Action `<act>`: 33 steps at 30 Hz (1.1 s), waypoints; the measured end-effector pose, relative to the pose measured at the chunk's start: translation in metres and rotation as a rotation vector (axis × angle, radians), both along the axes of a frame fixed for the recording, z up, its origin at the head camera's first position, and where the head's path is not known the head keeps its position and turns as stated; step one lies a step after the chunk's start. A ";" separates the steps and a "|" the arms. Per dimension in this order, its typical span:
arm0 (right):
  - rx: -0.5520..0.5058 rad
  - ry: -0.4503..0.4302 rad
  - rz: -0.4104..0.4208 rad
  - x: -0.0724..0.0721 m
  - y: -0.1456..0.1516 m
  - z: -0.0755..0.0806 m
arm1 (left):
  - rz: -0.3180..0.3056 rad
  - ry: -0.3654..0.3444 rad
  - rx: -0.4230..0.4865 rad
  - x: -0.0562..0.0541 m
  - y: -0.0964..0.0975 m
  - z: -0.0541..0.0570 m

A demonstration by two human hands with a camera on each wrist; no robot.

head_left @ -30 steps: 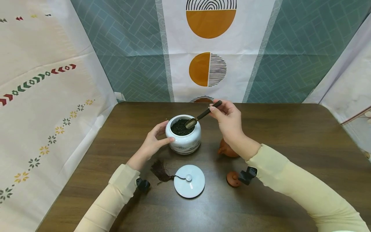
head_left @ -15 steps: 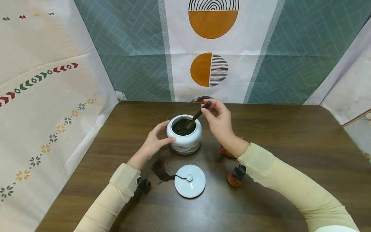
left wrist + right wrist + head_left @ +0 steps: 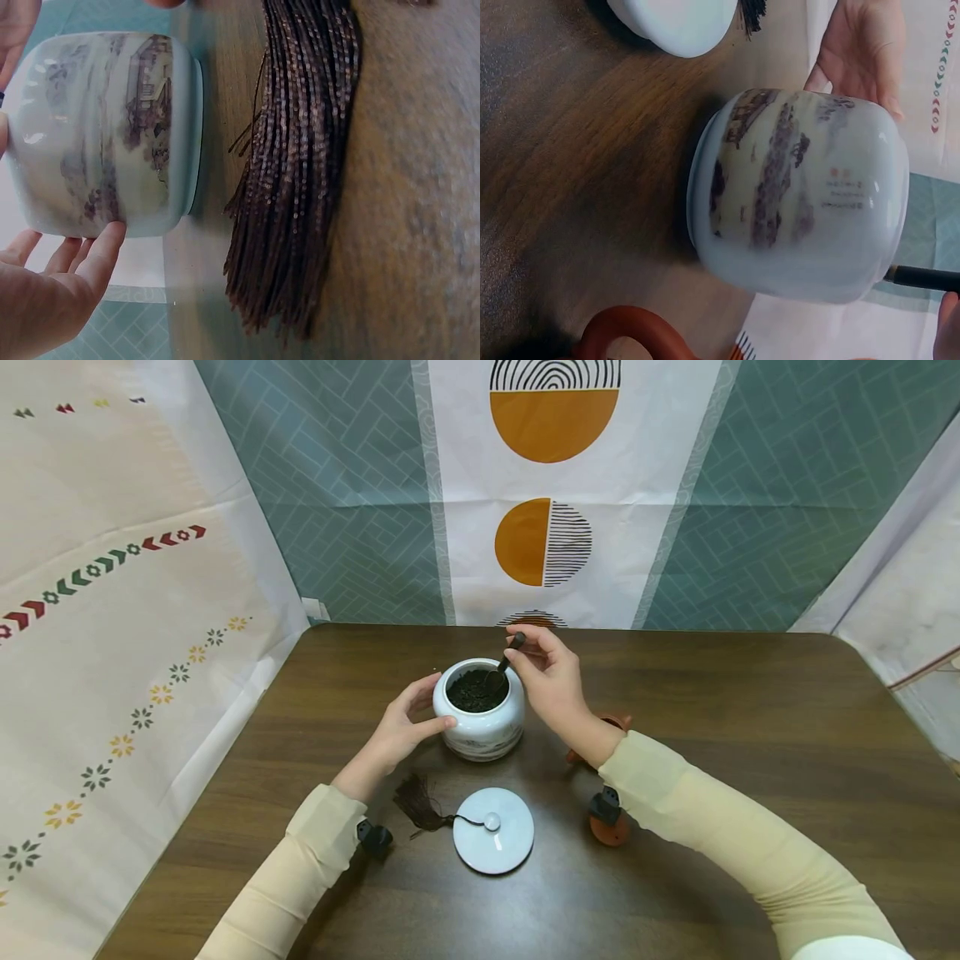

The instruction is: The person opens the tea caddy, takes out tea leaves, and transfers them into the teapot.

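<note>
Here, a white ceramic jar [image 3: 481, 714], painted with a dark landscape scene, stands upright on the dark wooden table [image 3: 750, 727], somewhat left of centre and toward the far edge. Its mouth is uncovered and filled nearly to the rim with dark tea leaves [image 3: 472, 690]. The left hand [image 3: 401, 724] cups the jar's left wall, fingers curved along the side and the thumb lying across the near face; the left wrist view shows the fingertips [image 3: 105, 247] touching the glaze. The right hand [image 3: 551, 681], just right of the jar, pinches the dark handle of a small scoop [image 3: 504, 666] between thumb and fingertips; the scoop slants down to the left, and its bowl sits among the leaves at the right side of the jar's mouth. In the right wrist view the handle shows as a dark rod level with the jar's rim. The jar's round white lid [image 3: 493, 830] lies flat on the table near the person, well apart from the jar, with a dark brown tassel [image 3: 417, 802] attached by a thin cord and spread to its left. A reddish-brown clay teapot [image 3: 611, 724] stands right of the jar, largely hidden behind the right forearm; its small clay lid [image 3: 609, 829] lies on the table nearer the person.
</note>
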State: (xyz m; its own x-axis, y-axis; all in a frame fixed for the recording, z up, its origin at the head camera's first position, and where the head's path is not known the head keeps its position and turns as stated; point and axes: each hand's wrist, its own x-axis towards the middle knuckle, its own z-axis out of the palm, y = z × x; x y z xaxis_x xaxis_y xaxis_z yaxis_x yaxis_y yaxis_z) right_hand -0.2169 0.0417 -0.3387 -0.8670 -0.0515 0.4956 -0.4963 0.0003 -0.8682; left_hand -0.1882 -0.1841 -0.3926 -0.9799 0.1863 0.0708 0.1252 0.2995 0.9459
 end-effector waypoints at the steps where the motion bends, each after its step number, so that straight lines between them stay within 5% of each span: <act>1: 0.008 0.005 0.001 0.000 -0.001 -0.001 | 0.003 -0.002 0.001 0.000 0.000 0.000; 22: 0.114 0.025 -0.077 0.003 -0.010 -0.022 | 0.008 0.003 0.001 -0.001 0.001 0.000; 33: 0.106 -0.048 -0.132 0.001 -0.006 -0.023 | 0.004 -0.004 0.012 -0.001 0.002 0.000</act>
State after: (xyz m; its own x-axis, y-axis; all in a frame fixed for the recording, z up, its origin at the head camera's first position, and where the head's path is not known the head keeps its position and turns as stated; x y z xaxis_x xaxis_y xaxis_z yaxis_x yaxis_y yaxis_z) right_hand -0.2159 0.0354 -0.3618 -0.8923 0.0145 0.4513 -0.4439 0.1552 -0.8826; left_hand -0.1888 -0.1825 -0.3929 -0.9809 0.1818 0.0691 0.1203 0.2881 0.9500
